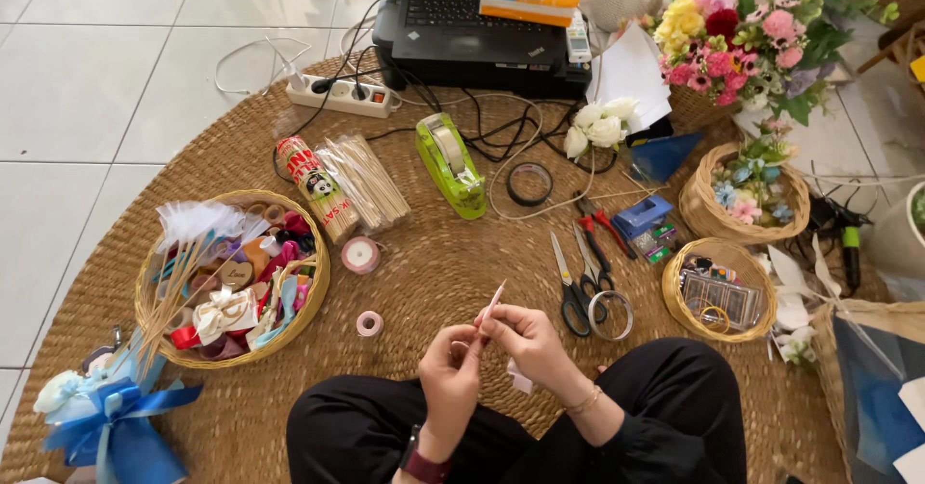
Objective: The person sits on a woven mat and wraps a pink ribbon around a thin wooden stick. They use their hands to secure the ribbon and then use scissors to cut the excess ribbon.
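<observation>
A coarse woven straw mat (pixel 434 272) is laid on glossy white floor tiles (pixel 87 89). Glossy green plastic is seen on the tape dispenser (pixel 451 164), shiny metal on the scissors (pixel 570 282), satin sheen on the blue ribbon (pixel 116 417), rough wicker on the basket (pixel 313 296).

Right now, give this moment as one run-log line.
left hand: pinching thin stick | right hand: pinching same stick | scissors: on woven mat

A person sits cross-legged on a round woven mat (pixel 434 262), both hands raised together before the lap, the left hand (pixel 451 368) just beside the right hand (pixel 525 340), which pinches a thin stick (pixel 493 303). Scissors (pixel 570 282) lie just right of the hands. A basket of ribbons (pixel 231 277) sits far left, a tape dispenser (pixel 450 164) beyond the hands, and a printer (pixel 472 36) behind that.
</observation>
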